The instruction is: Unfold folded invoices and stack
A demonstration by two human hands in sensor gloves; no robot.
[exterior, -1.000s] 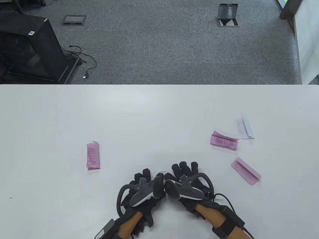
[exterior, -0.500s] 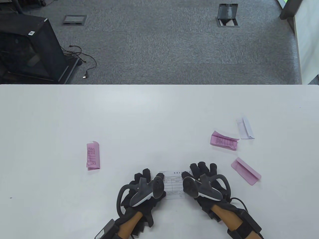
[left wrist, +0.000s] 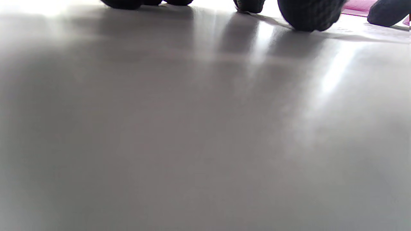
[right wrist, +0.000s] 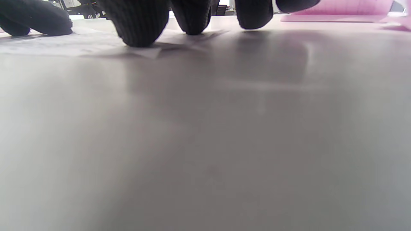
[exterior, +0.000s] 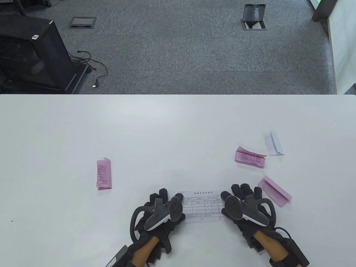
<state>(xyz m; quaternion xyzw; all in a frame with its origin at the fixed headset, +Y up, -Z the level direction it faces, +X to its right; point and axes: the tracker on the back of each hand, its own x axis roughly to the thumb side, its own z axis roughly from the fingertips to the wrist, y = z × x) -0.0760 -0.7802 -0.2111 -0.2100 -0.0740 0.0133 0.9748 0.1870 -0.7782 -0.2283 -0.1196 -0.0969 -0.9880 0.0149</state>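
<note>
Because the white printed paper invoice (exterior: 202,207) wants to spring shut, your left hand (exterior: 164,207) and right hand (exterior: 244,201) press flat-fingered on its ends, pinning it open on the white bench (exterior: 167,133) nearest you.

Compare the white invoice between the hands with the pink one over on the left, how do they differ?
The white invoice lies opened flat; the pink invoice on the left is folded narrow. The white one is pressed at its ends by the left hand and right hand; the pink one lies untouched. Both show printed tables.
</note>
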